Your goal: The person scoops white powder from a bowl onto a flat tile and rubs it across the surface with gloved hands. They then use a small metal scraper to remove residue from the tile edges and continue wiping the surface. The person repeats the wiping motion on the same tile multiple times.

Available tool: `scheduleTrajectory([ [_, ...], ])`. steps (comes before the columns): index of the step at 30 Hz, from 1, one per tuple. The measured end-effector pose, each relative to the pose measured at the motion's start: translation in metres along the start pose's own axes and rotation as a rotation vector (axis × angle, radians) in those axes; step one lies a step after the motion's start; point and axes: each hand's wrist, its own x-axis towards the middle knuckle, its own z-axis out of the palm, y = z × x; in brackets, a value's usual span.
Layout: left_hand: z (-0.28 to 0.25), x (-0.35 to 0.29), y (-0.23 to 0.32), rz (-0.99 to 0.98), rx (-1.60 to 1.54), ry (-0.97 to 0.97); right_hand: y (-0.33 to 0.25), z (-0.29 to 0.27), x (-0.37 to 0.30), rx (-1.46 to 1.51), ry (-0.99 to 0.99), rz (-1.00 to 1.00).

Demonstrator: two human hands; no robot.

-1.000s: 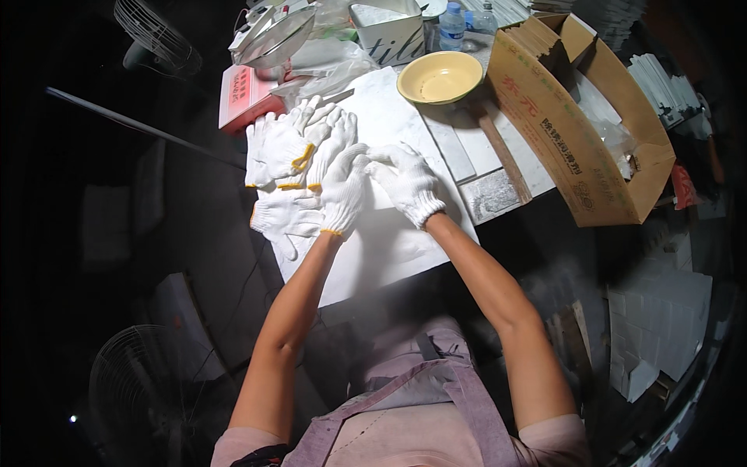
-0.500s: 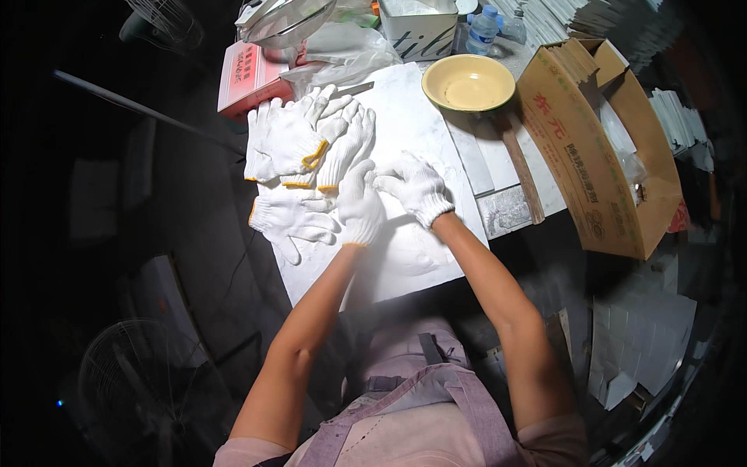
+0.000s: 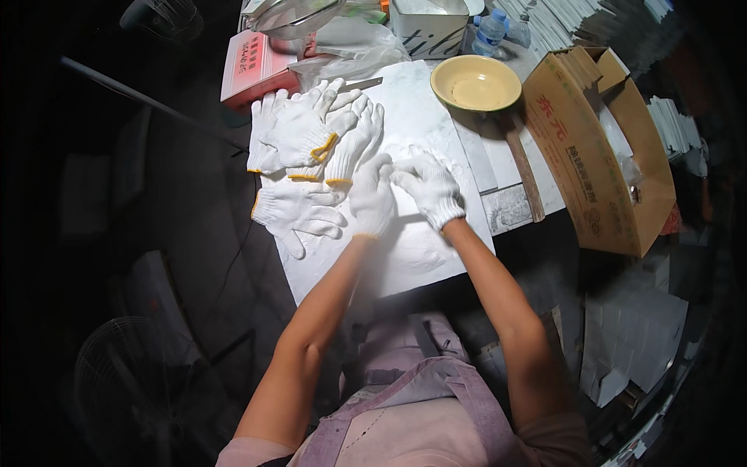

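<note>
White knit work gloves cover both of my hands, which are close together over a white board [image 3: 420,89] dusted with white powder [image 3: 416,253]. My left hand [image 3: 373,194] is turned edge-on and slightly blurred, so its finger grip is hard to make out. Beside it, my right hand [image 3: 429,189] lies palm down with its fingers stretched out and apart, the nearest ones touching or almost touching the left glove. No object shows in it. To the left is a pile of white gloves [image 3: 299,138] with yellow cuffs, and one single glove [image 3: 299,214] lies just below the pile.
A yellow bowl [image 3: 476,82] and a wooden strip [image 3: 523,167] are to the right, before a tall cardboard box [image 3: 580,156]. Behind stand a pink-and-white box [image 3: 253,66], a plastic bag [image 3: 354,47], a metal blade [image 3: 364,84], a square tin [image 3: 428,35] and a water bottle [image 3: 489,35].
The whole view has shifted slightly. Both gloved hands stay side by side over the powder, with small finger movements; a faint haze of dust shows below them. The glove pile looks unchanged.
</note>
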Motion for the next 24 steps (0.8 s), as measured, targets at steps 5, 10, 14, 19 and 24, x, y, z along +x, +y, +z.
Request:
scheduleTrajectory([
  [5,0.004,-0.004,-0.003,0.035,0.015,-0.041,0.008,-0.002,-0.005,-0.046,0.002,-0.051],
  [10,0.013,0.003,-0.014,0.049,0.025,-0.001,0.022,0.0,0.006,-0.056,0.032,-0.051],
  [14,0.014,0.001,-0.024,0.091,0.063,-0.098,0.02,-0.002,-0.005,-0.185,0.104,-0.229],
  [19,0.019,0.005,-0.031,0.021,0.051,-0.085,0.005,-0.013,0.003,-0.094,-0.017,0.092],
  [24,0.019,0.003,-0.038,0.119,-0.015,-0.096,0.007,-0.011,0.011,-0.244,0.095,-0.049],
])
